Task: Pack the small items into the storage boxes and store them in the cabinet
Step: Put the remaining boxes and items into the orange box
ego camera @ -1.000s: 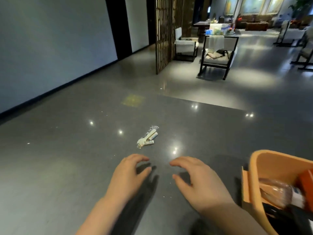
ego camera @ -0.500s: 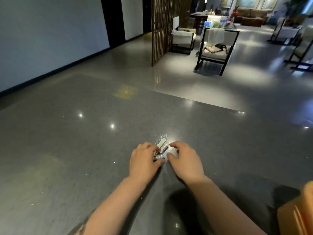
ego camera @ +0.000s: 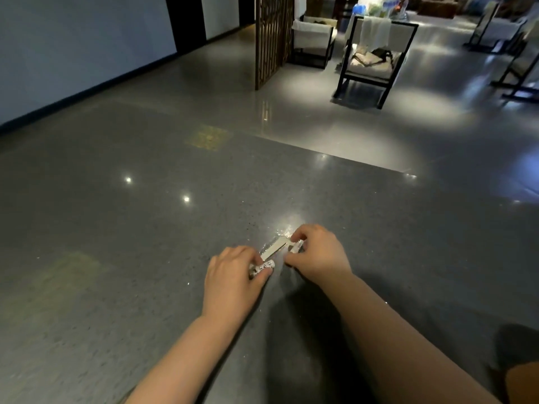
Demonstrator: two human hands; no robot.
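Several small white tube-shaped items lie in the middle of a dark grey speckled countertop (ego camera: 116, 258). My left hand (ego camera: 233, 275) pinches a small white patterned tube (ego camera: 264, 265) between thumb and fingers. My right hand (ego camera: 316, 253) pinches another small white item (ego camera: 297, 246) just to the right. Between the two hands lies a flat pale strip in a clear wrapper (ego camera: 274, 247). The storage box is almost out of view, with only an orange sliver (ego camera: 523, 383) at the bottom right corner.
The countertop ends at a far edge (ego camera: 350, 160), with polished floor beyond. A wooden lattice screen (ego camera: 272, 39) and black-framed chairs (ego camera: 376, 53) stand in the room behind. A blue-grey wall (ego camera: 73, 48) runs along the left.
Both hands reached forward from the near counter to the small items and closed on them. The view shifted left, so the orange box slid nearly out of frame.
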